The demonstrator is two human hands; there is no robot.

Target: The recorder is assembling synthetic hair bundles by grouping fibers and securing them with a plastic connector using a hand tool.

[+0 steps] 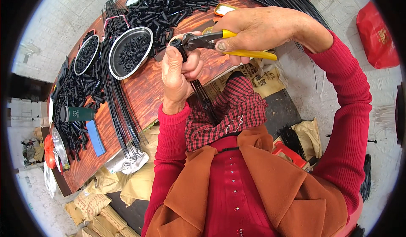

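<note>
Right hand is clamped around a pair of yellow-handled pliers, fingers wrapped tight on both handles, and the dark pliers' nose is biting onto a small black sleeve. Left hand is closed too, thumb up, pinching that sleeve and a bundle of thin black rods that runs down from the fist toward the lap. All of this hangs just off the table's near long edge, over a red checked cloth on the person's knees.

Out on the wooden table: a steel bowl beside the hands holds a modest layer of small black ring-like parts, and a second steel bowl further toward the left end is nearly full of them. Between and around the bowls lies a long sheaf of loose black rods, reaching to the near edge. A big heap of short black tubes covers the far end, more are scattered at the left end around a dark green can, and a blue strip lies near the edge.

Judging by it: one piece in the pliers, a few rods in hand, and piles of tubes and rods waiting. Plenty left.
</note>
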